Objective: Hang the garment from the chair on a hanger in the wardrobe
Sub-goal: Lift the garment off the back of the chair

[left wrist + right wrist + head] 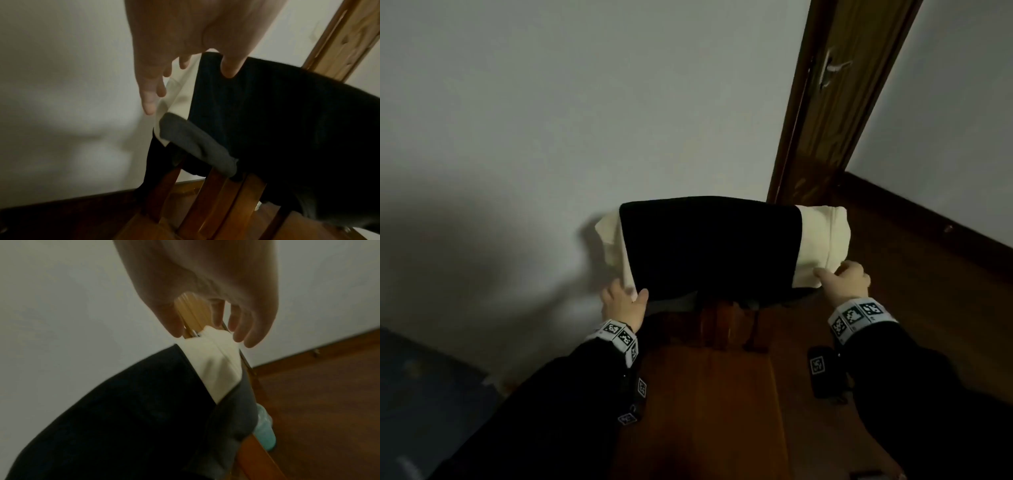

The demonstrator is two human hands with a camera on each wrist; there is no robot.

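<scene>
A black garment [709, 243] is draped over the back of a wooden chair [709, 394], on top of a cream garment [822, 236] that sticks out at both ends. A grey cloth [197, 146] hangs under them. My left hand [625, 301] is at the pile's lower left corner. Its thumb [228, 68] rests on the black garment [277, 113] and its straight fingers [149, 104] reach behind the cream edge [180, 91]. My right hand [842, 277] hovers over the cream end [218, 366], with its relaxed fingers [244, 337] straddling it. No hanger or wardrobe is in view.
The chair stands against a pale wall. A brown wooden door [835, 102] with a metal handle [832, 70] is behind it on the right. Dark wood floor [928, 291] spreads to the right. A teal object [265, 434] sits by the chair's right side, and something blue [421, 394] lies at lower left.
</scene>
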